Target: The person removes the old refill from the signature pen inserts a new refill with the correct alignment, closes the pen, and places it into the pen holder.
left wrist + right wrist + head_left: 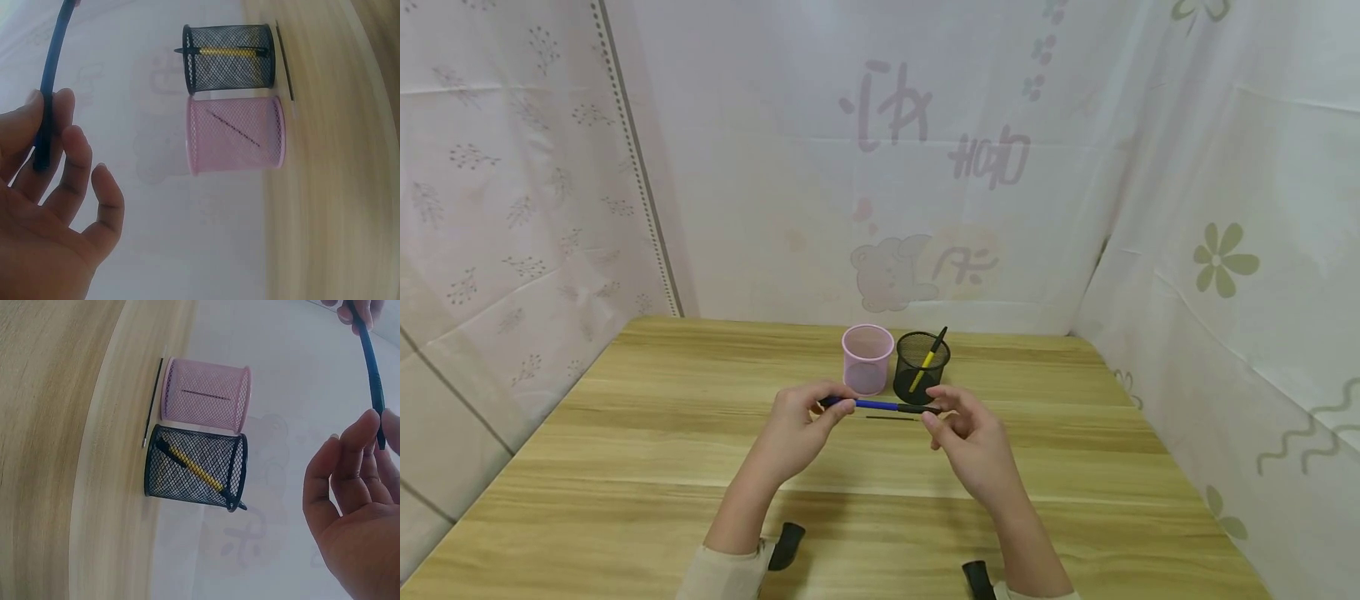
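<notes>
A blue pen with black ends [876, 406] is held level above the table between both hands. My left hand [805, 425] pinches its left end between thumb and fingers, the other fingers loosely curled [107, 206]. The right hand [973, 442] pinches the black right end with thumb and fingertips. Just beyond the pen stand a pink mesh pen cup [867, 367] and a black mesh pen cup [902, 379], side by side. A yellow and black pen [928, 361] leans inside the black cup. Through the pink mesh, a thin dark stick [232, 128] shows in the left wrist view.
On the wooden table [647, 467], a thin dark rod like a pen refill [152, 403] lies in front of the cups. A printed curtain [760, 167] hangs behind the table, with more curtain at both sides.
</notes>
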{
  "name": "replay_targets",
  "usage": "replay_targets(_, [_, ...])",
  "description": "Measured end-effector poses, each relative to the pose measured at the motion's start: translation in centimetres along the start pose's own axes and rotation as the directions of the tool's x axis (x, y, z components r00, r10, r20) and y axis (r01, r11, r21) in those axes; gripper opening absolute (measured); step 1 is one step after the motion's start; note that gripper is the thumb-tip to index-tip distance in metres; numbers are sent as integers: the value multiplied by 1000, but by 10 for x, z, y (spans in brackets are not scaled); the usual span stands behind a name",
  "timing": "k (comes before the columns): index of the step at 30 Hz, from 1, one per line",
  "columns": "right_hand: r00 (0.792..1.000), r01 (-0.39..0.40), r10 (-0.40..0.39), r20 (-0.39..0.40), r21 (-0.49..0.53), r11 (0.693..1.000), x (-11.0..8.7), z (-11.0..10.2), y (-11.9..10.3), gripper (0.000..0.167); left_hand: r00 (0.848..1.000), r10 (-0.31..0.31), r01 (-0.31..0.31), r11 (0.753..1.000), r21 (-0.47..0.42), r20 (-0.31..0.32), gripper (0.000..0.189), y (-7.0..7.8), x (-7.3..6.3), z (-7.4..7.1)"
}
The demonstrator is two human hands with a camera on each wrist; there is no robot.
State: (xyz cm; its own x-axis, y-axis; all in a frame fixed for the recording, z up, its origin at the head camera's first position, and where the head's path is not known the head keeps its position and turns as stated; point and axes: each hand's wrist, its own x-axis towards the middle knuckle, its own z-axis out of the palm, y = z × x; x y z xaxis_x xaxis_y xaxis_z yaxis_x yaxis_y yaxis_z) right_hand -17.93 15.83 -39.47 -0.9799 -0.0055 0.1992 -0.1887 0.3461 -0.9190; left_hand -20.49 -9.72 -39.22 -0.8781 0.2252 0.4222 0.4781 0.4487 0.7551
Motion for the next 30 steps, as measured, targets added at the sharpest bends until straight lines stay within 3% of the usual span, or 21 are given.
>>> replay_targets(11, [1000, -13, 13, -14, -4, 1000, -2, 1, -2, 8, 1000, -3, 3, 1000, -6, 6, 10, 0, 0, 0])
replay_targets(22, [999, 46, -46, -15, -8, 999, -3, 3, -2, 25, 1000, -13, 13, 1000, -12, 8, 10, -1, -2, 1])
replay_targets(30, [999, 30, -30, -15, -9, 1000, -2, 4, 2, 33, 1000, -11, 11, 1000, -10, 15, 9, -4, -2, 2])
